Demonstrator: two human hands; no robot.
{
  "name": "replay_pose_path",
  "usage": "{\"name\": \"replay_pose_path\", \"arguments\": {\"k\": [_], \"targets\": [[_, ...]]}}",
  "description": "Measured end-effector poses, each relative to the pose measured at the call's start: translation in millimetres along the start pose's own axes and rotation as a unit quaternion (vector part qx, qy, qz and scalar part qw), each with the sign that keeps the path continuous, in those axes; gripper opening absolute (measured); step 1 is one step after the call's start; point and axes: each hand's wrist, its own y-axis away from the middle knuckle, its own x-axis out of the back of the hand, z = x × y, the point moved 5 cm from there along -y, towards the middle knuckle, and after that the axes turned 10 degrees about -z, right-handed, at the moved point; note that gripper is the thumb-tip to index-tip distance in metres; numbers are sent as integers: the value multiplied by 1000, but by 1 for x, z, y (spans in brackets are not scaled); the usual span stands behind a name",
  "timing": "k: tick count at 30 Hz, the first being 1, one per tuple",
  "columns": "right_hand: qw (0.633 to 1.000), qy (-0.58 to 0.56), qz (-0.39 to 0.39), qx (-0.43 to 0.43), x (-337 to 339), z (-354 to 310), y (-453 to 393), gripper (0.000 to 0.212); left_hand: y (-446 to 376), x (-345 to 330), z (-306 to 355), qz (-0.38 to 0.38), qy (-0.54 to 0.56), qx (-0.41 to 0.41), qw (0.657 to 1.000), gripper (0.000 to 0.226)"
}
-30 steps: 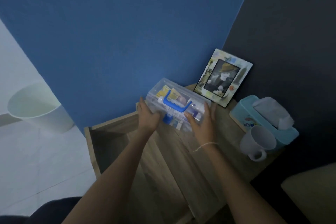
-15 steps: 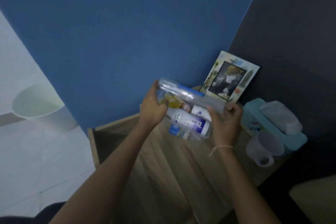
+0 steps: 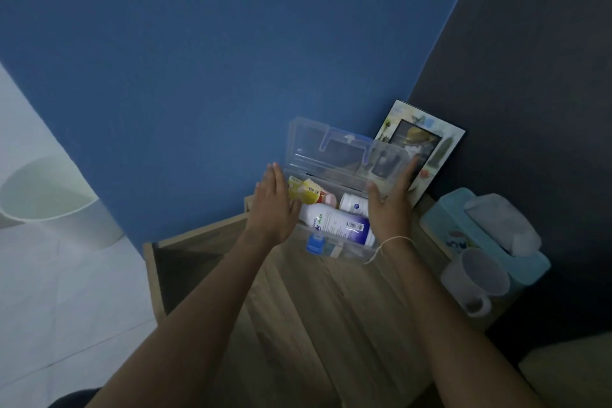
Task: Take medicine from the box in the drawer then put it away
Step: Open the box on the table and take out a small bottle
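Since half a second ago the lid (image 3: 331, 156) of the clear medicine box (image 3: 334, 209) has swung from partly raised to fully upright, and both hands have let go of it. The box sits at the centre of the frame on the wooden bench (image 3: 331, 308), close to the blue wall (image 3: 231, 60). Its lid stands open toward the wall, with the blue handle (image 3: 344, 142) showing through the clear plastic. Inside lie a large white bottle with a dark blue end (image 3: 334, 222), a smaller white container (image 3: 354, 204) behind it, and a yellow packet (image 3: 306, 192) at the left end. A blue latch (image 3: 314, 243) hangs at the front edge.

The left hand (image 3: 273, 205) is flat and open beside the left end of the box, fingers (image 3: 273, 175) straight, holding nothing. The right hand (image 3: 392, 205) is likewise open at the right end, fingers (image 3: 410, 169) reaching up alongside the lid; whether they touch it is unclear. A pale string circles the right wrist.

Right of the box, a picture frame (image 3: 440, 149) leans against the dark wall. Further right are a light blue tissue box (image 3: 477, 228) and a white mug (image 3: 477, 281). At lower left the drawer (image 3: 185, 262) stands open, and a white bin (image 3: 49, 202) sits on the floor at the left edge.

The box appears to be out of the drawer and opened. Picking a medicine, closing the box and returning it to the drawer still seem to lie ahead.
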Motion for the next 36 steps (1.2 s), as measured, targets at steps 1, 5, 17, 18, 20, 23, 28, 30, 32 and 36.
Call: {"name": "replay_pose_path", "arguments": {"k": [1,5,17,18,20,23,28,30,32,36], "targets": [[999,0,-31,-14,-7,6,1,89,1,-5,-4,-18,-20,26,999,73],[988,-12,-111,-107,-26,34,6,85,4,-15,-8,-41,-43,36,998,73],[989,86,-102,-70,-12,23,14,81,15,-13,-6,-35,-77,16,996,63],[989,85,-115,-46,-16,21,18,79,18,-13,-5,-21,-86,14,996,62],[984,96,-147,-28,-24,23,25,74,26,-17,-4,-4,-104,12,994,60],[979,109,-167,-37,-30,29,27,75,32,-24,-8,-7,-101,15,995,61],[971,135,-191,-58,-32,31,23,81,30,-24,-7,-3,-107,8,994,61],[968,147,-195,-61,-32,30,23,80,31,-24,-7,-7,-114,7,993,62],[965,158,-201,-63,-31,29,24,79,33,-23,-7,-8,-117,4,993,62],[963,179,-195,-50,-26,23,28,78,33,-20,-5,-12,-132,5,991,63]]}}
